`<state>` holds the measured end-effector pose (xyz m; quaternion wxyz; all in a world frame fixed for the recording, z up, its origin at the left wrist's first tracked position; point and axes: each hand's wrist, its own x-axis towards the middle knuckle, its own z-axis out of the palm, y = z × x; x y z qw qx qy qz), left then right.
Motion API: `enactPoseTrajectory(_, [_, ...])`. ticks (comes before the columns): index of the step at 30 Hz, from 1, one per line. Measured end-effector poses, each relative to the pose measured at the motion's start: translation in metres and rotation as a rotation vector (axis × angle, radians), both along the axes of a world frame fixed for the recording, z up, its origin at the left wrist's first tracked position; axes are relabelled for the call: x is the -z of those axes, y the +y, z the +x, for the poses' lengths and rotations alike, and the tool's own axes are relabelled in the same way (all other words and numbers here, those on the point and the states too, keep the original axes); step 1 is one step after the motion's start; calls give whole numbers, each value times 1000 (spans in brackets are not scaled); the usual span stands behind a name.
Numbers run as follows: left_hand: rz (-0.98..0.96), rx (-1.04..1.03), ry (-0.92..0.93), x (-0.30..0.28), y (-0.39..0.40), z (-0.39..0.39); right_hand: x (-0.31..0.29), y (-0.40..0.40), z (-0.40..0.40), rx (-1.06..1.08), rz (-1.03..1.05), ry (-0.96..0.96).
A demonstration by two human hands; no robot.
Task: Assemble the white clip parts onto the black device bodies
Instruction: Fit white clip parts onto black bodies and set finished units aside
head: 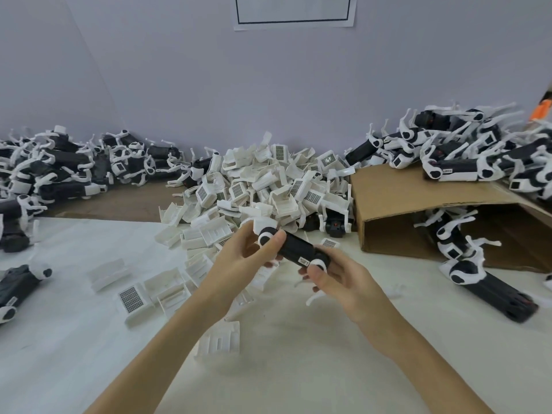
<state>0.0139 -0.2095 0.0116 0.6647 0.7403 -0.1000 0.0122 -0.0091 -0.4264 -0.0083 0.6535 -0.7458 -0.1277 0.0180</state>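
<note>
**Clip job, mid-piece**

I've got one black device body [298, 249] held up in the centre of the frame, running diagonally from upper left to lower right. My left hand [239, 258] grips its upper-left end, thumb by the round white joint, and my right hand [337, 282] is wrapped round the lower-right end, thumb on the other white cap. A white clip part [263, 224] looks like it's sitting at the top end, hard to tell if it's seated.

Just behind sits the big pile of white clips [268, 180]. Finished units are heaped at left [59, 168] and upper right, on the cardboard box [403, 201]. Loose clips lie on the white table [74, 339] at lower left.
</note>
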Motion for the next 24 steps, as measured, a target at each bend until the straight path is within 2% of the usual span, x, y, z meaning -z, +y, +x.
enactPoseTrajectory(3, [-32,-30,-68,0,0,0,4,2,-2,65,-164,-215])
enactPoseTrajectory(6, [-303,-171,-163,2,-8,-5,10,7,-6,80,-290,-431])
enactPoseTrajectory(9, [-450,-296,-180,5,-8,-6,14,17,-12,67,-365,-530])
enactPoseTrajectory(13, [-591,-241,-133,-3,1,-4,19,31,-17,100,-436,-725])
enactPoseTrajectory(16, [-628,-180,-153,-5,5,-3,18,36,-18,134,-425,-795])
enactPoseTrajectory(18, [-587,-157,-163,-4,7,-1,17,34,-18,155,-382,-770])
enactPoseTrajectory(21, [-456,-97,-187,-1,4,1,11,26,-16,190,-217,-517])
enactPoseTrajectory(24, [-95,-125,-244,2,1,2,8,20,-12,193,-51,-264])
